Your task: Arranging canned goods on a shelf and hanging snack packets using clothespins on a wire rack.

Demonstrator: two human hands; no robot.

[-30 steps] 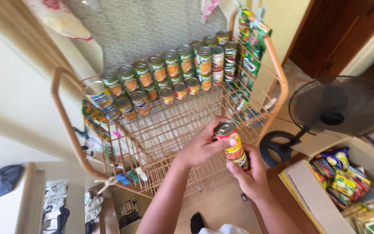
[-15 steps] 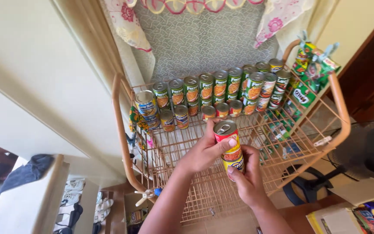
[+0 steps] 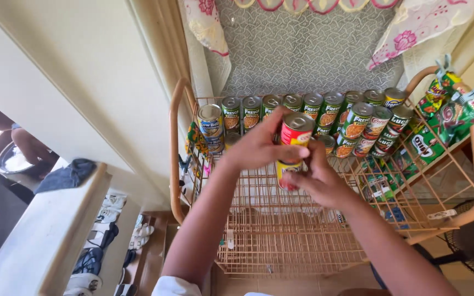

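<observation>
Both hands close round a red-and-yellow tin (image 3: 293, 143) at centre: left hand (image 3: 256, 147) wraps its top, right hand (image 3: 320, 180) cups its base. At twelve o'clock stand green-labelled tins (image 3: 325, 112) (one blue-labelled tin (image 3: 210, 125) at ten) on a peach wire rack (image 3: 281, 230); green sachets (image 3: 440, 118) hang at two.

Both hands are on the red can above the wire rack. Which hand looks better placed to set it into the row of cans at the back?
Probably the left hand: it wraps the red can near its top, on the side nearest the can row. The right hand only supports the lower part.
</observation>
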